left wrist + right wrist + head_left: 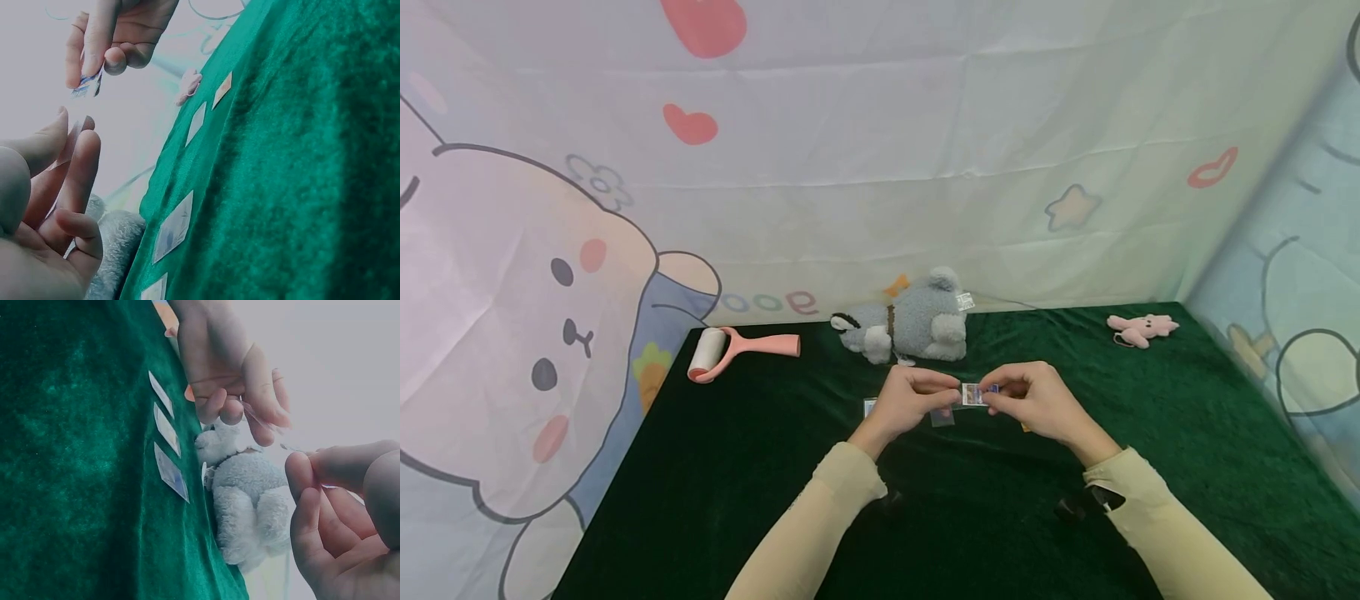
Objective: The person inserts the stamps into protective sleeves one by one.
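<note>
Above the green cloth, my two hands meet at a small printed card (973, 394). The right hand (1045, 404) pinches the card between thumb and fingers. Thumb and fingertips of the left hand (913, 400) pinch a thin clear plastic sleeve (74, 139), which lies edge-on to the card. Whether the card's end sits inside the sleeve, I cannot tell. On the cloth below, several small flat cards or sleeves lie in a row, among them a pale one (174, 228) and an orange-toned one (222, 90). My left hand partly covers this row in the head view.
A grey plush toy (917, 321) lies on its side at the back of the green cloth (737, 483). At the back left is a pink-handled lint roller (745, 346). A small pink plush (1142, 329) lies at the back right. Printed fabric walls (865, 167) rise behind.
</note>
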Motion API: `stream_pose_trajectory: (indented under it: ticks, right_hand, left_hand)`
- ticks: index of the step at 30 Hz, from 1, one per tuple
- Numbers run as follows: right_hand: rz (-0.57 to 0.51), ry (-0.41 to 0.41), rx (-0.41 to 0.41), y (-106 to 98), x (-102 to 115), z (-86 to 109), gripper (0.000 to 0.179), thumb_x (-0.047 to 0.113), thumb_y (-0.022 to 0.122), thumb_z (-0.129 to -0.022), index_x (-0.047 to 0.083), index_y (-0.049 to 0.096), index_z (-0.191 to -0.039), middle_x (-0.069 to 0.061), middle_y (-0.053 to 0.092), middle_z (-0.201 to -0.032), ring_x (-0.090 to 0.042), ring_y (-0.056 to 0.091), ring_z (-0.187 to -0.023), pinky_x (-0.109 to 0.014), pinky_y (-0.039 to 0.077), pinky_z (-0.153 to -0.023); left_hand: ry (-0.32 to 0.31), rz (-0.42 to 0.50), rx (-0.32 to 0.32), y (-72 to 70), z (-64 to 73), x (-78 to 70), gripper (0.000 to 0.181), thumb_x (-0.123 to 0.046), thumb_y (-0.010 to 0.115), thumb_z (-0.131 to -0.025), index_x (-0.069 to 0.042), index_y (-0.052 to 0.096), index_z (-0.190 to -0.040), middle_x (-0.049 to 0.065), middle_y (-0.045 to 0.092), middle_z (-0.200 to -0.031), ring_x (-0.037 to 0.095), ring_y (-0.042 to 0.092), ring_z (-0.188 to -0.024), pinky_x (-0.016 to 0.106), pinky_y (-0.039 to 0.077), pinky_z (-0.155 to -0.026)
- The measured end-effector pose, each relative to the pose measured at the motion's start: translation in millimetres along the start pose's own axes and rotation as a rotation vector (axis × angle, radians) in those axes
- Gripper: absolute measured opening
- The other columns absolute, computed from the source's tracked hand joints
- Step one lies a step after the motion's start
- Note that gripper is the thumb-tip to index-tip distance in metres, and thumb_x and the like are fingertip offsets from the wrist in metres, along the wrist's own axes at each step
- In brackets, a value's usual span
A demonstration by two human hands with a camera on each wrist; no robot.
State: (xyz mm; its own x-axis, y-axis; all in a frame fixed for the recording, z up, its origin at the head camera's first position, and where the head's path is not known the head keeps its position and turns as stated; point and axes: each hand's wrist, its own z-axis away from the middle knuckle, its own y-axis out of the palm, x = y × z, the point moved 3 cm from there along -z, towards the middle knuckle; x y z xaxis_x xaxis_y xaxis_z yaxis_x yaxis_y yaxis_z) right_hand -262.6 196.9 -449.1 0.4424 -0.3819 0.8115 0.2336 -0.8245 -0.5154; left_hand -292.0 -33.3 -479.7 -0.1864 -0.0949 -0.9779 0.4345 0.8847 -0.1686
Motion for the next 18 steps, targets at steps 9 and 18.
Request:
stream_pose_trajectory:
  ticks: [9,18]
  right_hand:
    - [-0.03,0.03,0.004,1.6,-1.2,0.3,0.011,0.005,0.075,-0.097,0.01,0.077,-0.107,-0.005,0.076,-0.091,-0.024,0.074,-0.069,-0.029,0.052,-0.051]
    - [-0.019,0.04,0.031,4.1,-4.8,-0.7,0.008,0.009,0.074,-0.099,0.012,0.078,-0.106,-0.002,0.075,-0.083,-0.022,0.059,-0.05,-0.028,0.043,-0.039]
  left_hand:
    - [0.021,-0.062,0.024,1.1,0.9,-0.5,0.022,-0.017,0.075,-0.1,-0.008,0.08,-0.119,0.006,0.08,-0.106,0.015,0.071,-0.07,0.057,0.059,-0.081]
    - [0.057,-0.163,0.05,3.4,4.0,-2.9,0.024,-0.023,0.074,-0.101,-0.012,0.079,-0.122,0.005,0.079,-0.107,0.025,0.072,-0.074,0.045,0.059,-0.071]
